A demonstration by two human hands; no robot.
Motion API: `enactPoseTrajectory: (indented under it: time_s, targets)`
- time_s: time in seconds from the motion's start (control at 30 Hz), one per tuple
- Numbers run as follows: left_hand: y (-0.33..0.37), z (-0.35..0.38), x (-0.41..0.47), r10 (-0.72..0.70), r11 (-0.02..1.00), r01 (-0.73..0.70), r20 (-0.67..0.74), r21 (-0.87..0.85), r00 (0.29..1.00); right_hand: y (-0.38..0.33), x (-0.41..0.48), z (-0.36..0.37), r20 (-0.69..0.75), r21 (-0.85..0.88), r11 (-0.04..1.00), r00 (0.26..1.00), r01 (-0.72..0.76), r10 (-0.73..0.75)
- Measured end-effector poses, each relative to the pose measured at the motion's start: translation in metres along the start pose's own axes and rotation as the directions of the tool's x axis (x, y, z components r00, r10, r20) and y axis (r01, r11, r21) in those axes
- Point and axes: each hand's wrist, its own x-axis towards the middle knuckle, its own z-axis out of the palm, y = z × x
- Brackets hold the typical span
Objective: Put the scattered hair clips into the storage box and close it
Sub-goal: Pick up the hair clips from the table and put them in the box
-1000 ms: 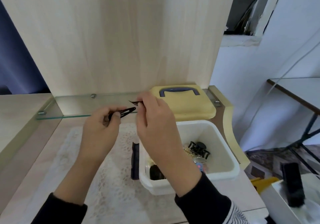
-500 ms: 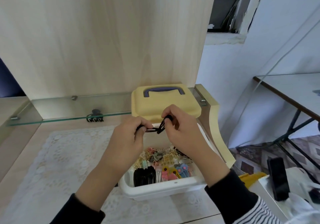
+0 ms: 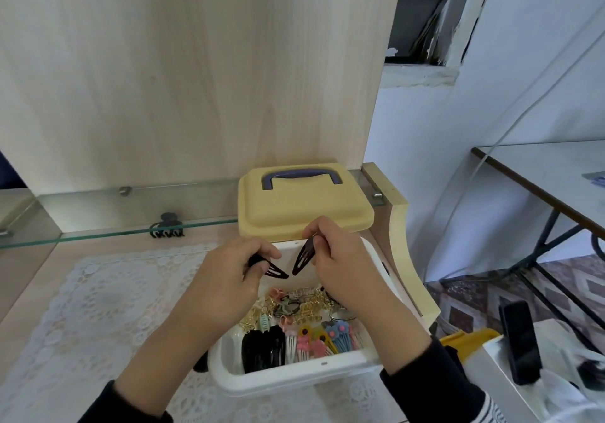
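1. Two black snap clips are held above the open storage box (image 3: pixel 294 378): one black snap clip (image 3: pixel 274 271) is pinched in the left hand (image 3: pixel 229 278), the other black snap clip (image 3: pixel 302 260) is pinched in the right hand (image 3: pixel 340 268); the tapered tips point toward each other, just apart.
2. One white plastic box with rounded corners is seen on a white lace mat (image 3: pixel 91 308); its yellow lid (image 3: pixel 304 206), with one purple handle (image 3: pixel 301 175), is set behind it, off the box.
3. Many clips are piled inside: a stack of glossy black snap clips (image 3: pixel 263 349) at the near left, pastel pink, yellow and blue flat clips (image 3: pixel 322 337) at the near right, gold wire clips (image 3: pixel 307 304) further back. An exact count cannot be made.
4. One black claw clip (image 3: pixel 167 226) is left outside the box, by the edge of the glass shelf (image 3: pixel 98 213), well apart from the box.
5. One dark object is partly hidden at the box's near left corner; its kind cannot be told.
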Motion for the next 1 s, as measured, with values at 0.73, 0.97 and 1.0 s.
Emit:
enactPoseTrajectory:
  time_s: [0.73, 0.97, 1.0]
  targets:
    - [0.010, -0.017, 0.017, -0.148, 0.986, 0.105, 0.406, 0.127, 0.902, 0.010, 0.009, -0.013, 0.542, 0.056, 0.991, 0.837, -0.125, 0.075]
    - [0.017, -0.017, 0.025, -0.211, 0.948, 0.037, 0.537, 0.317, 0.817, 0.014, 0.007, -0.008, 0.685, 0.087, 0.980, 0.725, -0.179, 0.072]
    - [0.018, -0.017, 0.026, -0.217, 0.938, 0.015, 0.551, 0.347, 0.806, 0.013, 0.007, -0.009, 0.696, 0.089, 0.981, 0.716, -0.175, 0.065]
